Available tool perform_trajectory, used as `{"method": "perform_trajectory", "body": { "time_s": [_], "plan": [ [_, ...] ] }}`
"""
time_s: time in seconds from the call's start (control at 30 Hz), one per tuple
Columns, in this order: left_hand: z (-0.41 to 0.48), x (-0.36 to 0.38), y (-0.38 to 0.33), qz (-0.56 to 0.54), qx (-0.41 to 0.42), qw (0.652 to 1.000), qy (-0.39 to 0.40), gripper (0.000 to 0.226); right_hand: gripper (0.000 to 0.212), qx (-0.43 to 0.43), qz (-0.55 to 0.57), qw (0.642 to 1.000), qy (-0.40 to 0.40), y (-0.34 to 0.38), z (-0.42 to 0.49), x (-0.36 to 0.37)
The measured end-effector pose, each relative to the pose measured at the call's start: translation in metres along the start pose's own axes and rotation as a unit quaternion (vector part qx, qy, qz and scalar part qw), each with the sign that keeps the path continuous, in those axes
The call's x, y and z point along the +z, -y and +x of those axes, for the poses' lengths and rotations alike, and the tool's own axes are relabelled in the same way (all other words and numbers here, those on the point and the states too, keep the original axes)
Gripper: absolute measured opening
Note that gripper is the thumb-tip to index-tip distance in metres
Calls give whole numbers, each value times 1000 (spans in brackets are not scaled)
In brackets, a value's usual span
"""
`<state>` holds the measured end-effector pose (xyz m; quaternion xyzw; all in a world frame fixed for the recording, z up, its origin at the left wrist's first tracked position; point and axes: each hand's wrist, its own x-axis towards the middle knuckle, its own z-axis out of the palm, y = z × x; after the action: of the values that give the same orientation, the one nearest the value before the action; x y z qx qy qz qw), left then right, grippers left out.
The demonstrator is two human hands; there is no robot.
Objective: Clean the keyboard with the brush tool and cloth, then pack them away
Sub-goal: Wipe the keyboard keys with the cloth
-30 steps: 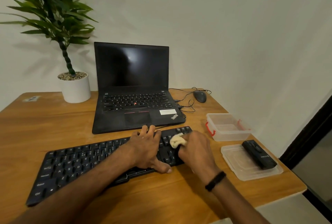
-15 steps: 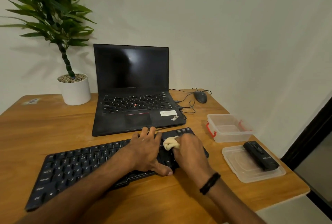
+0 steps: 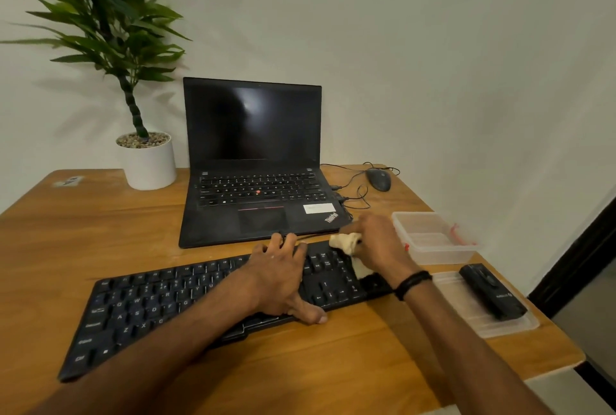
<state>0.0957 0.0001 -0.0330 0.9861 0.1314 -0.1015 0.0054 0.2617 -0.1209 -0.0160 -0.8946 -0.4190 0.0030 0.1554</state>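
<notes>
Keyboard (image 3: 160, 308), flat black plastic, pinned by left hand (image 3: 280, 278), grip splayed; right hand (image 3: 376, 244) clutches crumpled cream cloth (image 3: 343, 243).

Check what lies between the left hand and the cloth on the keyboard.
Only bare keys of the keyboard, seen in the head view; the left hand rests on them, and the right hand grips the cloth.

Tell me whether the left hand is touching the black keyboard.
Touching. The head view shows the left hand lying flat across the keyboard keys, its thumb against the near edge.
</notes>
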Motion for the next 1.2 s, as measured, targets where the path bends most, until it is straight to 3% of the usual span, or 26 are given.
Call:
{"method": "perform_trajectory", "body": {
  "time_s": [0.1, 0.23, 0.3, 0.43, 0.53, 0.87, 1.2],
  "plan": [
    [2, -3, -2, 2, 2, 1000, 5, 133, 21, 46, 26, 997, -59, -16, -6, -3],
    [2, -3, -3, 13, 2, 1000, 8, 133, 28, -59, 76, 995, 2, -2, -14, 18],
    [1, -2, -2, 13, 0, 1000, 6, 132, 32, -75, 36, 996, -5, -1, -10, 19],
    [0, -3, -3, 9, -2, 1000, 10, 132, 27, 44, 7, 994, -103, -6, -11, 17],
    [1, -7, -3, 13, -3, 1000, 20, 132, 29, 59, -26, 989, -135, 0, -19, 27],
    [-5, -20, -1, 0, -17, 996, 82, 137, 30, 106, 16, 979, -172, 10, -28, 29],
    [-7, -21, 1, -13, -14, 995, 95, 140, 28, 120, 0, 980, -156, 8, -33, 25]
  ]
}}
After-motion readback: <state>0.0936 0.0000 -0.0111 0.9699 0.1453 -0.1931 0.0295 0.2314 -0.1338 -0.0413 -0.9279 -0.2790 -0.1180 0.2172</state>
